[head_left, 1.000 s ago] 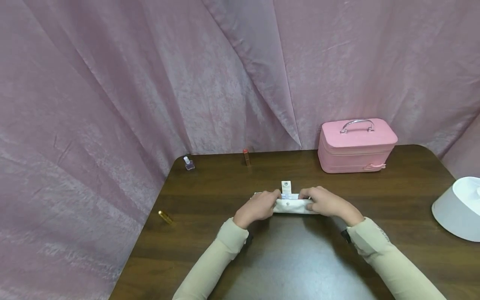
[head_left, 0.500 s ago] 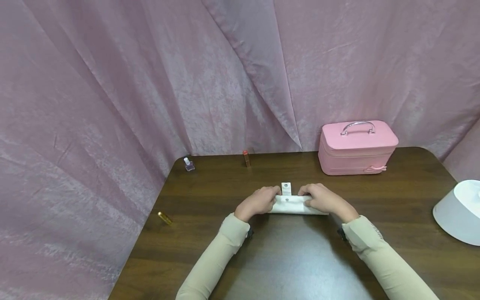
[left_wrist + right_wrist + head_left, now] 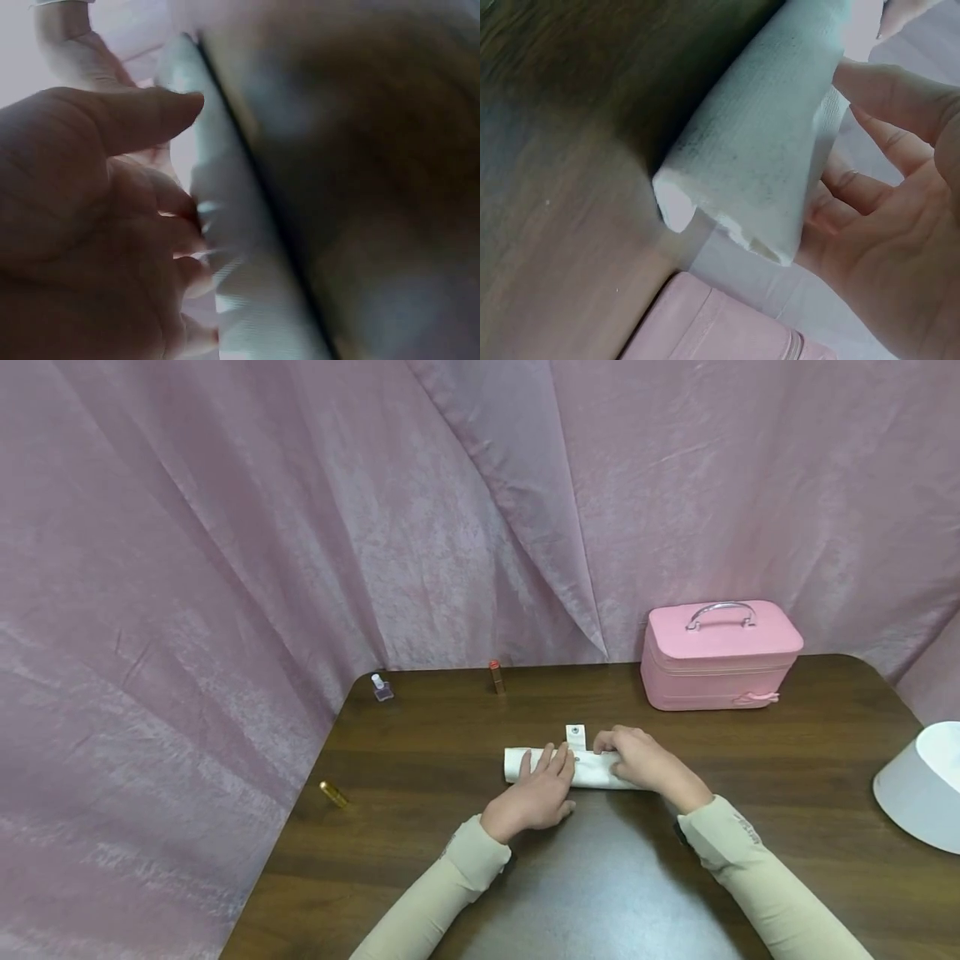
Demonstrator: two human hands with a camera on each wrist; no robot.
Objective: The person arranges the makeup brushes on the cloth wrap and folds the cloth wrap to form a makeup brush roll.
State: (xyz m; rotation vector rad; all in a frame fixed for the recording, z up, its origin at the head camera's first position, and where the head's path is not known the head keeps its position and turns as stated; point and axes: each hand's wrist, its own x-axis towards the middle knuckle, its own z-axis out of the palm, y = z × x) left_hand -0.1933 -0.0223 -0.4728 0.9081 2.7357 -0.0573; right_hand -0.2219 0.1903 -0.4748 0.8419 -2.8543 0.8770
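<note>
Both hands are working on a white rolled cloth pouch (image 3: 592,770) lying across the middle of the dark wood worktop (image 3: 420,752). Left hand (image 3: 534,793) is lying flat on the left part of the roll, fingers straight and spread, pressing down; the grip is apart, nothing clamped. In the left wrist view the left hand (image 3: 90,225) is showing beside the blurred white pouch (image 3: 247,285), detail too soft to read. Right hand (image 3: 637,758) is resting on the right part of the roll, fingers curled over its top (looks like a holding grip on the cloth). Right wrist view is showing the open end of the pouch (image 3: 757,157) with the right hand (image 3: 900,225) behind it, fingers touching the far side of the fabric.

A small white snap tab (image 3: 575,736) is sticking out from the roll's far edge, lying flat on the worktop, between the two hands.

Other stuff: pink vanity case (image 3: 722,653) with metal handle standing at the back right, well apart from the pouch; its pink edge (image 3: 727,330) is also showing in the right wrist view. Nail polish bottle (image 3: 382,687) sitting at back left corner, a lipstick (image 3: 495,677) standing near back centre, a gold tube (image 3: 333,793) lying near the left edge. White round object (image 3: 921,785) at the right edge, partly cut off. Pink curtain (image 3: 300,527) is hanging behind.
</note>
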